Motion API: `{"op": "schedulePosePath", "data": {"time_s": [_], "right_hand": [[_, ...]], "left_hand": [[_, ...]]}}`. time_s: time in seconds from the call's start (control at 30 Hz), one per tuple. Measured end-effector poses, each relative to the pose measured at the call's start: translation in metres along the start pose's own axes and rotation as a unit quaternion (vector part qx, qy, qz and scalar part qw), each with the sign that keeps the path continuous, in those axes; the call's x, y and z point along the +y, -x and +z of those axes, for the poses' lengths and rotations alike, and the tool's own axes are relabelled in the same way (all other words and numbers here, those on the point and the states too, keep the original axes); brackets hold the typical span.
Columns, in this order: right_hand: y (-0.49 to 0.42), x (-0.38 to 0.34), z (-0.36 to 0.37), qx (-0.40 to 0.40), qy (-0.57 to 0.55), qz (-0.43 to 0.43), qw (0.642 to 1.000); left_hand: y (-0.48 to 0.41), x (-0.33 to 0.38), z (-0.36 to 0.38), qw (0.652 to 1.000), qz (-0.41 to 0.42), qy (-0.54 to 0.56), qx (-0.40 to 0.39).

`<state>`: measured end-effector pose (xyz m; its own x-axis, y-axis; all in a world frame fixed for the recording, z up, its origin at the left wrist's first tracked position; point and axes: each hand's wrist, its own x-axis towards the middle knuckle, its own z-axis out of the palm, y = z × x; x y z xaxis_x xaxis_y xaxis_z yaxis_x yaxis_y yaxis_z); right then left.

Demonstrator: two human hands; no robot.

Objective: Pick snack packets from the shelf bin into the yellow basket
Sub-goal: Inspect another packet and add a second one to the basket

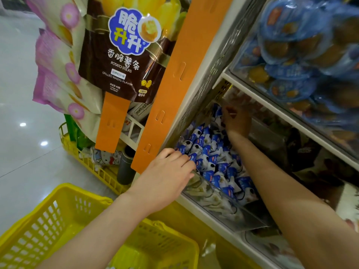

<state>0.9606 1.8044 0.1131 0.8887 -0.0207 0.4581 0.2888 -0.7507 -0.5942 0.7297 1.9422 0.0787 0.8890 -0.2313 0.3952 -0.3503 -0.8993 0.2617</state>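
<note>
Left hand [167,177], right hand [236,121] among snack packets [211,152]; yellow basket [48,220] below.

White shelf [204,212]: one clear bin [223,207] filled with blue-and-white snack packets [211,158]. Pale tiled floor [29,133]: one yellow basket [58,220].

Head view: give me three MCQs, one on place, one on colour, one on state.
1. Where is the yellow basket?
A) below and left of the shelf bin
B) on the top shelf
C) inside the bin

2. What colour are the snack packets in the bin?
A) red
B) blue and white
C) green

3. The left hand and right hand are:
A) both reaching into the bin
B) both on the basket
C) both hanging idle

Answers:
1 A: the basket sits lower left, under the left forearm.
2 B: blue-and-white wrappers fill the bin.
3 A: the left hand is at the front packets, the right hand deeper in.
</note>
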Motion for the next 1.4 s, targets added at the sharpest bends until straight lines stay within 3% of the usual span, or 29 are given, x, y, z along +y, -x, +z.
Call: {"op": "schedulePosePath", "data": {"time_s": [0.1,0.2,0.27,0.37,0.47,0.53,0.6,0.8,0.87,0.97,1.07,1.13,1.2,1.23,1.33,1.4], "right_hand": [[0.021,-0.012,-0.025,0.012,-0.053,-0.004,0.999],[0.055,-0.027,-0.05,-0.012,-0.144,-0.017,0.989],[0.082,-0.035,-0.066,-0.047,-0.196,0.012,0.979],[0.124,-0.048,-0.088,-0.128,-0.285,0.063,0.948],[0.157,-0.06,-0.104,-0.218,-0.329,0.089,0.915],[0.17,-0.065,-0.11,-0.252,-0.343,0.087,0.901],[0.177,-0.068,-0.115,-0.263,-0.356,0.078,0.893],[0.19,-0.07,-0.119,-0.299,-0.352,0.043,0.886],[0.191,-0.07,-0.118,-0.281,-0.319,0.011,0.905],[0.195,-0.071,-0.115,-0.251,-0.268,-0.055,0.929],[0.198,-0.071,-0.116,-0.2,-0.228,-0.202,0.931],[0.201,-0.067,-0.115,-0.177,-0.181,-0.318,0.914],[0.201,-0.063,-0.115,-0.166,-0.151,-0.373,0.9],[0.201,-0.06,-0.114,-0.162,-0.137,-0.392,0.895],[0.202,-0.051,-0.113,-0.156,-0.102,-0.432,0.883],[0.202,-0.044,-0.112,-0.159,-0.088,-0.44,0.879]], "left_hand": [[0.0,0.007,0.001,0.998,-0.052,0.044,0.008],[0.001,0.02,-0.002,0.971,-0.139,0.192,0.028],[0.004,0.029,-0.008,0.923,-0.201,0.322,0.06],[0.007,0.038,-0.02,0.813,-0.277,0.503,0.096],[0.012,0.043,-0.031,0.717,-0.298,0.627,0.064],[0.019,0.046,-0.033,0.683,-0.285,0.672,0.031],[0.027,0.045,-0.034,0.679,-0.268,0.683,0.025],[0.045,0.027,-0.036,0.759,-0.233,0.608,0.001],[0.049,0.025,-0.034,0.76,-0.223,0.611,-0.018],[0.054,0.025,-0.029,0.731,-0.248,0.636,-0.001],[0.054,0.025,-0.021,0.648,-0.307,0.696,0.036],[0.053,0.024,-0.023,0.563,-0.288,0.773,0.039],[0.052,0.023,-0.025,0.515,-0.264,0.813,0.069],[0.052,0.022,-0.025,0.529,-0.259,0.803,0.09],[0.052,0.023,-0.028,0.659,-0.222,0.707,0.128],[0.052,0.024,-0.031,0.695,-0.187,0.681,0.135]]}}
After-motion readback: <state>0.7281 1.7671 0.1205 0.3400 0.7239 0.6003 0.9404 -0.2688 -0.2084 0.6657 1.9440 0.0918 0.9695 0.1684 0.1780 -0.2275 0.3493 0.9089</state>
